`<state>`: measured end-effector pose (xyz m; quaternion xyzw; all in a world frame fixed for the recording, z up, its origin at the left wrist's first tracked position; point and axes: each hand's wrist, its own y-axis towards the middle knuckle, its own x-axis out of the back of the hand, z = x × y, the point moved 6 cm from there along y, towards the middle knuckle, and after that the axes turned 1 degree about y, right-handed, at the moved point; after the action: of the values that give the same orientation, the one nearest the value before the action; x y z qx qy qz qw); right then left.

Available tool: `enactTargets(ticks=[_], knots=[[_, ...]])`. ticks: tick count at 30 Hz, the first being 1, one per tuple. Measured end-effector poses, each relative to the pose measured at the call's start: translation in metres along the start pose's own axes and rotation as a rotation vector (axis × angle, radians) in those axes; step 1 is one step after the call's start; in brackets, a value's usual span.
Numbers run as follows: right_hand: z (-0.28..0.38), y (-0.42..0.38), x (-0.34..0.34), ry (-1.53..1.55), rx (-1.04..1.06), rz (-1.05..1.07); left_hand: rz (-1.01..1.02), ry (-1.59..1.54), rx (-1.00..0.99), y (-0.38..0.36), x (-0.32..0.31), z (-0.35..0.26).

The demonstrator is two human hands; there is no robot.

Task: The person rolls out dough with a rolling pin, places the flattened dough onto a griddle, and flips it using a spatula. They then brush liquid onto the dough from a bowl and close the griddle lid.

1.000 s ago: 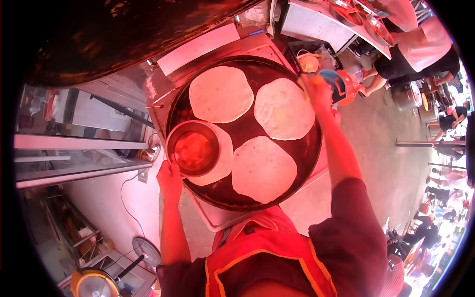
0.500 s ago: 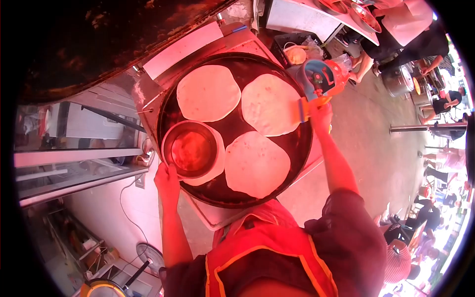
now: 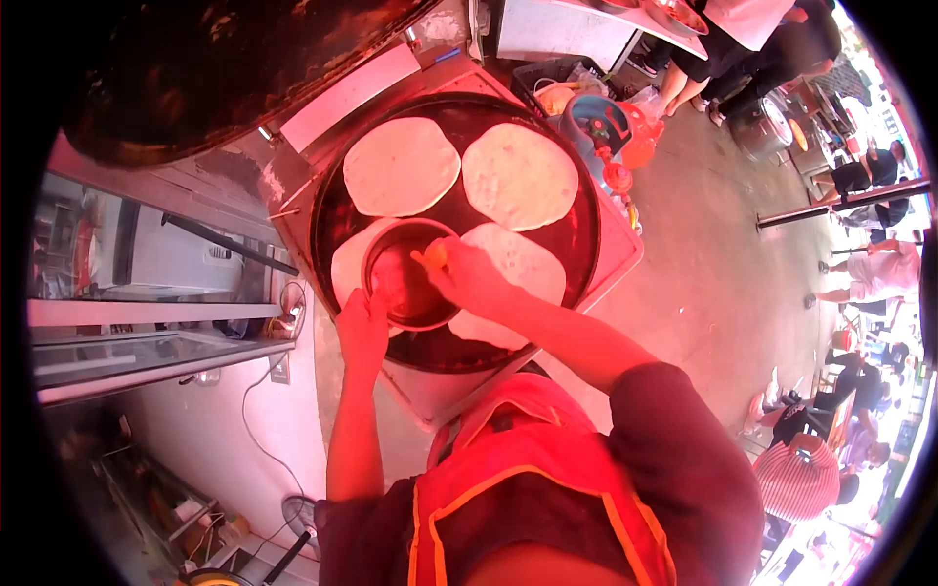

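Both hands at the bowl, brush over it, four flatbreads on the griddle

Left fingers pinch the near-left rim of the bowl; right fingers are closed around the brush handle. The left hand (image 3: 362, 327) is at the lower left of the bowl (image 3: 403, 283), reddish contents inside. The right hand (image 3: 471, 277) reaches in from the right, across the rim, with the yellow-orange brush (image 3: 431, 257) over the bowl's opening. Brush head: too blurred to tell.

Bowl sits over the lower-left flatbread (image 3: 350, 262), hiding much of it; contact between them, cannot tell. The lower-right flatbread (image 3: 523, 269) is partly behind the right hand and forearm. Upper-left flatbread (image 3: 402, 167) and upper-right flatbread (image 3: 520, 177) are in full view, lying flat. All four are pale rounds on the dark round griddle (image 3: 583, 249).

Further out: large dark lid-like disc (image 3: 244, 73) at upper left, blue bucket (image 3: 592, 113) just beside the stand's far-right edge, red bag (image 3: 640, 142) next to it. Person in red apron (image 3: 547, 444) with orange trim stands at the near side. Other people farther off, right side.
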<state>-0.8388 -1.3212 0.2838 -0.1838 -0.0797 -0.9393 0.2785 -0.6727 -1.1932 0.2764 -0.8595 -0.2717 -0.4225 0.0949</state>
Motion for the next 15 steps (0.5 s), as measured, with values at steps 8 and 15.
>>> enactTargets(ticks=[8,15], knots=[[-0.082,-0.057,0.082,0.577,-0.203,-0.337,-0.091,-0.031,0.018,-0.032,0.036,0.04],[-0.143,-0.02,0.137,-0.173,-0.106,-0.554,-0.103,-0.043,0.19,-0.055,0.078,0.064]])
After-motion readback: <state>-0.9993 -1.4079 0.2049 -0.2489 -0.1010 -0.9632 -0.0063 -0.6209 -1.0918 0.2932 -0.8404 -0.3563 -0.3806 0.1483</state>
